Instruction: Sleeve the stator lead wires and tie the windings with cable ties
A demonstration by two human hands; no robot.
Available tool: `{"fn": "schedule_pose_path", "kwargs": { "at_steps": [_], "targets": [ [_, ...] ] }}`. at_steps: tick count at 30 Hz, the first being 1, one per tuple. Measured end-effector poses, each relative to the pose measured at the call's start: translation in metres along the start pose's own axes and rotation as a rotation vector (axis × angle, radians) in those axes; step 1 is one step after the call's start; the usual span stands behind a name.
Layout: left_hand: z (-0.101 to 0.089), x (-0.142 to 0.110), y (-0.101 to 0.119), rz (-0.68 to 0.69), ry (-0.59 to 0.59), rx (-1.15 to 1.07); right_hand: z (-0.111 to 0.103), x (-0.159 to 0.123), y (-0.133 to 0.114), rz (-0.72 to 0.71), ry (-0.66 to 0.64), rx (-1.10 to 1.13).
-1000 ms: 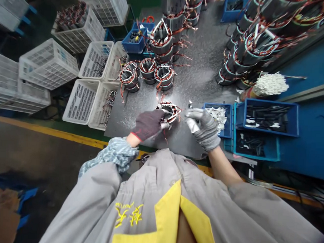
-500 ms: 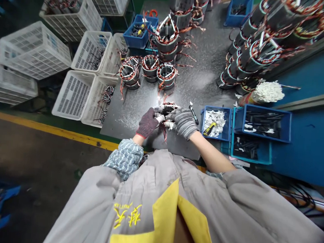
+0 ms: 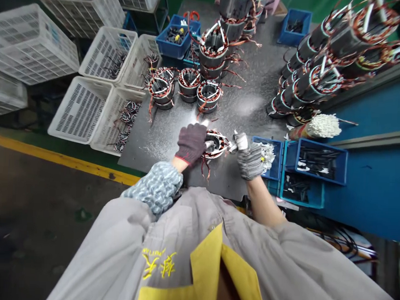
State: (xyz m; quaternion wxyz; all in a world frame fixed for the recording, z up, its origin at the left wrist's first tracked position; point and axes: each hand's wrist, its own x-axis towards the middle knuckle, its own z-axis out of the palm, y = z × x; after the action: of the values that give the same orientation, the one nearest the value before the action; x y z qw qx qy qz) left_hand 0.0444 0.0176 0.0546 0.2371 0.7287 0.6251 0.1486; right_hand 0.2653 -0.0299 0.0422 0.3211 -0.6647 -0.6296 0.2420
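A motor stator with copper windings and white insulation around its rim sits on the grey table in front of me, loose red-brown leads trailing toward my body. My left hand, in a dark maroon glove, grips its left side, fingers at the rim. Just right of the stator is my right hand, in a grey striped glove with white at the fingertips. Its fingers are closed together; what they hold is too small to make out. Behind the right hand, a blue bin of white pieces is partly covered.
Several wound stators stand beyond my hands, some stacked high. More stator stacks rise on the right. Bins of black strips and a bundle of white sticks lie at the right. White plastic crates stand at the left.
My right hand has left the stator and moved right, to where a dark pen-like tool lay. My left hand stays at the stator's left side, and more of the ring shows.
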Motion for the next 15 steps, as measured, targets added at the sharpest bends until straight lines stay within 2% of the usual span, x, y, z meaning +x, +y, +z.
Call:
{"fn": "schedule_pose_path", "kwargs": {
  "at_steps": [2,3,6,8,11,15],
  "targets": [
    [0.001,0.016,0.006,0.057,-0.056,0.058,-0.011,0.016,-0.008,-0.064,-0.049,-0.215],
    [0.001,0.022,0.004,0.062,-0.067,0.016,-0.014,0.024,-0.014,-0.108,-0.096,-0.348],
    [0.000,0.023,-0.019,-0.045,0.015,-0.318,-0.011,0.045,-0.041,-0.212,-0.299,-0.645],
    [0.004,0.014,-0.039,-0.181,0.072,-0.539,0.001,0.060,-0.061,-0.238,-0.444,-0.728],
    [0.016,-0.001,-0.056,-0.323,0.016,-0.692,0.025,0.084,-0.082,-0.280,-0.604,-0.789],
    [0.030,-0.009,-0.059,-0.309,-0.058,-0.813,0.048,0.103,-0.080,-0.452,-0.702,-0.818]
  ]
}}
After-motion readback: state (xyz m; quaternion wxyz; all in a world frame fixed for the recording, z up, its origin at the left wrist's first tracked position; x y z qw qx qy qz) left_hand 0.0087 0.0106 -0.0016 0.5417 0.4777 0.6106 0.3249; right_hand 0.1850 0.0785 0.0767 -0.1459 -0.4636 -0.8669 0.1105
